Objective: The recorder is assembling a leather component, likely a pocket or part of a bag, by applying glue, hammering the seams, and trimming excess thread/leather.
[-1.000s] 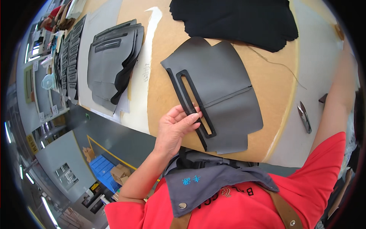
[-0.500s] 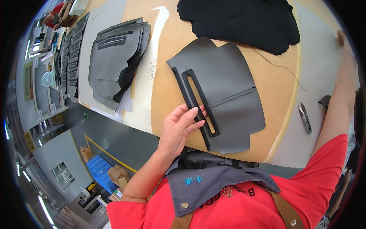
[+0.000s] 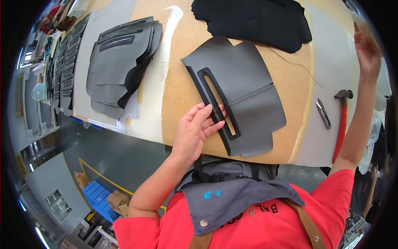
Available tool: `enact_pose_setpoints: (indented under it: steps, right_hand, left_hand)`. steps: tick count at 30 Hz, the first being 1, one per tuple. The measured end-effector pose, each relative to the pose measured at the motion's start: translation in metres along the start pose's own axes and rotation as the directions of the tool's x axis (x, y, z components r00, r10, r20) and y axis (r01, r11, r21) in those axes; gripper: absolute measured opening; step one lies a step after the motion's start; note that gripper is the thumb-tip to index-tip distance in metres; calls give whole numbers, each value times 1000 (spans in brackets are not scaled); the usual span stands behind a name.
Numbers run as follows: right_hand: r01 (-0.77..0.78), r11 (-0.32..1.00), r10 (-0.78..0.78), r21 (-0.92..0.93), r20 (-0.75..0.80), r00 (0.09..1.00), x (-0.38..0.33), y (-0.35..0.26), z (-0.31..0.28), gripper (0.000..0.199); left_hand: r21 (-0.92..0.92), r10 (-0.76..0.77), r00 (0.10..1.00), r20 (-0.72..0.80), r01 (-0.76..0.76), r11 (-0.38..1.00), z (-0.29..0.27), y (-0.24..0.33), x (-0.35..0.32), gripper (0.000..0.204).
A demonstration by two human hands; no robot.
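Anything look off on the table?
Two minor things. A loose thread trails across the table from near the black fabric, like a stray leftover. The gray stack at left is uneven, its layers staggered and a black edge curling wavily. No obvious damage shows on the held gray panel.

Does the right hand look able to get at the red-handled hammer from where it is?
Probably yes: the right hand is just beyond the hammer, and nothing appears to lie over it or block the way. Whether that hand already holds something is too blurred to tell.
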State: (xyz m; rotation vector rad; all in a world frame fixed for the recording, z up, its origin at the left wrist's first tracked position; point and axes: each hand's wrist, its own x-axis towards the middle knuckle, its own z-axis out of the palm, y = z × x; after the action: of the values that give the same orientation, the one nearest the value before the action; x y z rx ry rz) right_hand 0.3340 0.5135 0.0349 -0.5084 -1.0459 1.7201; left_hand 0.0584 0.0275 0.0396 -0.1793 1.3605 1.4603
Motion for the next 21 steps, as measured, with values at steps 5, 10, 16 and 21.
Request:
enact_pose_setpoints:
  steps: [5, 10, 16, 21]
  right_hand:
    - [63, 981, -50, -185, 71, 996, -100, -55, 91, 59]
    - [-90, 981, 124, -173, 197, 973, -195, 1, 155, 86]
    - [-183, 927, 228, -329, 104, 968, -249, 42, 186, 97]
    - [-189, 906, 241, -378, 93, 966, -265, 61, 184, 87]
  left_hand:
    - [-53, 15, 987, 160, -6, 999, -13, -6, 3, 24]
    - [-22, 25, 985, 169, -21, 1000, -17, -9, 4, 28]
    - [-14, 26, 980, 196, -23, 1000, -16, -12, 6, 28]
    - [-7, 21, 975, 220, -20, 1000, -14, -11, 5, 28]
